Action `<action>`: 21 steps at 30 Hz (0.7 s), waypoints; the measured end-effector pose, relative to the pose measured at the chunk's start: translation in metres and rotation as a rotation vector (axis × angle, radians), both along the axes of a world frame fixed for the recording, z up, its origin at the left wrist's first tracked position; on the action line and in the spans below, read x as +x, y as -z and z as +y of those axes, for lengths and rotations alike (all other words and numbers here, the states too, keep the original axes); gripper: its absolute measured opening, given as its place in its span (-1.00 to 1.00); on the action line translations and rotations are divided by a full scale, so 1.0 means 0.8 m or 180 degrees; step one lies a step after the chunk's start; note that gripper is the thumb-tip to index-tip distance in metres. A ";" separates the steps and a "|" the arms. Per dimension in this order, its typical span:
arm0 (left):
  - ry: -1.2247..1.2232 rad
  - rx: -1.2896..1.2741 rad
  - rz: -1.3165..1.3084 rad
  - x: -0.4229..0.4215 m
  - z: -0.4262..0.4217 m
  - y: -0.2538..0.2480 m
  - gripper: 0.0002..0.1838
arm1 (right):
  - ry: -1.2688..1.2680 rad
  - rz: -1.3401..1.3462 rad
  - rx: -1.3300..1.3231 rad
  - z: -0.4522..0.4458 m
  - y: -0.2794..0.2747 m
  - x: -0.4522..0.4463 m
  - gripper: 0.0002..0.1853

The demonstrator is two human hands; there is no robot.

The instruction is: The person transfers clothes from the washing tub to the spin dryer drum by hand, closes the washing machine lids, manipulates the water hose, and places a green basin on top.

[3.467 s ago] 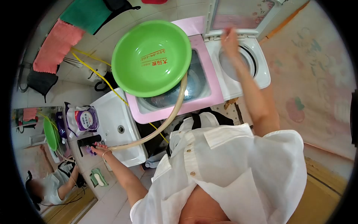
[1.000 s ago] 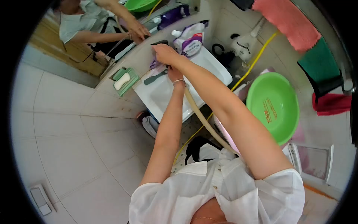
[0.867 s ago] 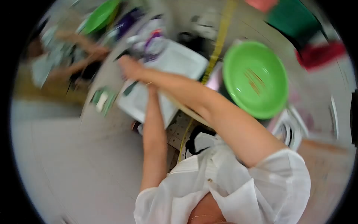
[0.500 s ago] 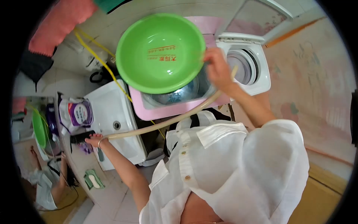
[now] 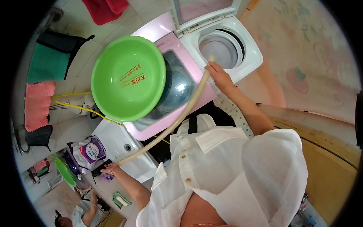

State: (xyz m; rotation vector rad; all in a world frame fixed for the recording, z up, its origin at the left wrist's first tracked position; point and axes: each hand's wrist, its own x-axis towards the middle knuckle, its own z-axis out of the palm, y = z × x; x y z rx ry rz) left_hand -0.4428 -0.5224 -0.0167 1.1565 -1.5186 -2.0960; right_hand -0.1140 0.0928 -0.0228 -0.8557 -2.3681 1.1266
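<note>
A long beige hose (image 5: 172, 128) curves from the sink's lower edge up to the washing machine. My left hand (image 5: 109, 169) is closed at its lower end, beside a black faucet (image 5: 101, 167) at the white sink (image 5: 113, 142). Near the hose's free end, my right hand (image 5: 220, 76) has its fingers wrapped round it. That end points over the open round tub (image 5: 220, 51) of the machine's white spin side. A large green basin (image 5: 128, 78) rests on the pink machine top (image 5: 189, 60), partly covering its transparent lid (image 5: 177, 87).
A purple and white detergent bag (image 5: 89, 152) stands beside the sink. Next to it are a green soap dish (image 5: 121, 199) and a mirror. Yellow cord (image 5: 81, 108) runs behind the basin. Cloths (image 5: 39, 106) hang on the left wall. The spin tub's lid (image 5: 204, 13) is raised.
The view has turned back from the sink toward the machine. My right hand has left the faucet area and now holds the hose's free end over the spin tub; my left hand stays by the faucet.
</note>
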 end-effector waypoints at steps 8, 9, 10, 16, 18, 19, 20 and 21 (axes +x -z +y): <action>0.0046 0.0064 0.0077 -0.013 -0.027 0.019 -0.48 | -0.0009 0.0039 0.1470 -0.003 0.019 -0.002 -0.67; 0.0082 0.0136 0.0068 -0.012 -0.026 0.018 -0.48 | 0.0011 0.0048 0.1482 -0.003 0.019 -0.002 -0.68; 0.0095 0.0124 0.0072 -0.013 -0.025 0.017 -0.48 | 0.0025 0.0048 0.1470 -0.003 0.018 -0.003 -0.68; 0.0044 -0.0004 0.0062 -0.015 -0.027 0.021 -0.46 | 0.0203 0.0142 0.1604 0.000 0.033 -0.006 -0.67; 0.0065 0.0036 0.0042 -0.012 -0.027 0.021 -0.45 | 0.0352 0.0375 0.1581 0.000 0.036 -0.008 -0.71; 0.0072 0.0038 0.0044 -0.010 -0.025 0.020 -0.45 | 0.0359 0.0375 0.1583 0.000 0.035 -0.009 -0.71; 0.0086 -0.0005 -0.0015 -0.009 -0.023 0.018 -0.45 | 0.0392 0.0481 0.1544 0.000 0.034 -0.009 -0.72; 0.0102 -0.0048 -0.0078 -0.008 -0.020 0.016 -0.45 | 0.0425 0.0584 0.1506 0.001 0.034 -0.009 -0.74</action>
